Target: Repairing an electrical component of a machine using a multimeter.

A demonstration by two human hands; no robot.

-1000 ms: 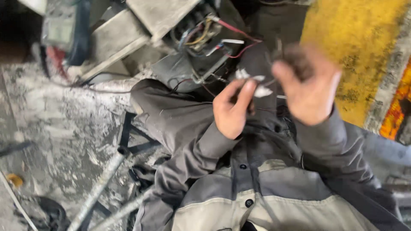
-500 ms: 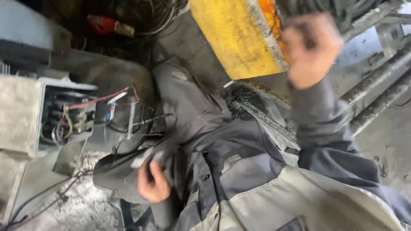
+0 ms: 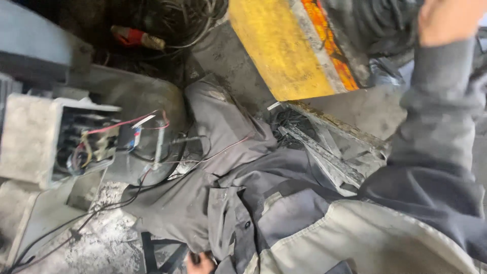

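Observation:
My right hand is raised at the top right corner, blurred and cut off by the frame, so its fingers cannot be read. Its grey sleeve runs down the right side. Only a small part of my left hand shows at the bottom edge, against the hem of my grey work jacket. Whether either hand holds anything is hidden. To the left stands an open grey electrical box with red, yellow and blue wires spilling out.
A big yellow block with an orange edge lies at the top centre. A red-handled tool rests among dark cables at the top left. Black leads trail over the dusty floor. Grey metal bars lie at the centre right.
My left hand has dropped from the jacket front to the bottom edge. My right hand has risen into the top right corner. The view has shifted slightly.

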